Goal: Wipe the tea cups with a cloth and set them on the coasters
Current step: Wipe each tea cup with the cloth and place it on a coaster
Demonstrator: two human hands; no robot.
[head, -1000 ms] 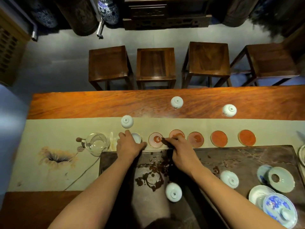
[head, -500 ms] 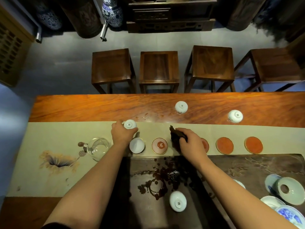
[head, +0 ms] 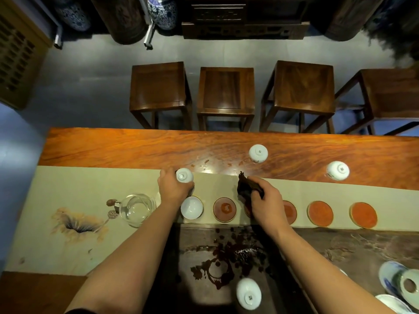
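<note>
My left hand (head: 173, 188) grips an upside-down white tea cup (head: 184, 175) on the beige table runner (head: 68, 189). Just below it, an upright white cup (head: 191, 207) sits on the leftmost coaster. My right hand (head: 265, 200) holds a dark brown cloth (head: 244, 188) above the row of round coasters. One bare brown coaster (head: 224, 209) lies between my hands; two orange coasters (head: 320, 213) (head: 363, 215) lie to the right. Other inverted white cups rest on the wood (head: 258, 153) (head: 337, 170) and on the dark tea tray (head: 248, 293).
A glass pitcher (head: 137, 209) stands left of my left arm. The wet stone tea tray (head: 340, 243) has tea stains near its middle. Blue-and-white lidded bowls and saucers (head: 399, 282) crowd the lower right corner. Several wooden stools (head: 226, 94) line the table's far side.
My left hand left the upright cup on the first coaster and reached forward onto the inverted cup. My right hand moved up and away from the coasters with the cloth.
</note>
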